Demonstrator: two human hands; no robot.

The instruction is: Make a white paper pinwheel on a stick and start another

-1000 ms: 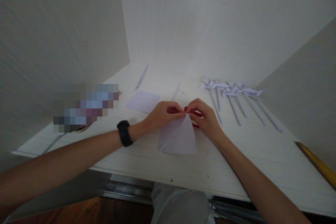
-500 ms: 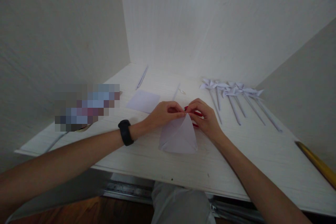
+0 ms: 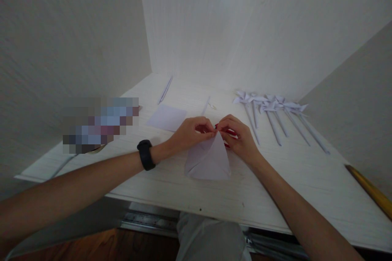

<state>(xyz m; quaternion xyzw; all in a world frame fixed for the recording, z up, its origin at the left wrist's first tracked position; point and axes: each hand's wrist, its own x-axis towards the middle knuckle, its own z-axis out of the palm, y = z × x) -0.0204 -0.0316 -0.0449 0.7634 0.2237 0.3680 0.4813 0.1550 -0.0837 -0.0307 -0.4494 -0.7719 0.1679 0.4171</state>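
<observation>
A white sheet of paper (image 3: 208,161) with creases stands partly folded on the table in front of me, its top corner drawn up to a point. My left hand (image 3: 197,130) pinches that corner between thumb and fingers, a black band round its wrist. Opposite it, my right hand (image 3: 237,134) is closed on the same corner, fingertips almost touching the left ones. Red handles, perhaps of scissors (image 3: 227,145), show partly behind the right hand; the rest is hidden.
Several paper pinwheels (image 3: 269,102) on rolled paper sticks lie at the back right. A flat paper square (image 3: 167,116) and thin paper rolls (image 3: 165,89) lie left of centre. A blurred-out object (image 3: 104,124) stands at the left. Walls enclose the white table (image 3: 153,187).
Almost nothing differs. Both hands stay pinched at the paper's top corner, with only a tiny shift of the fingers.
</observation>
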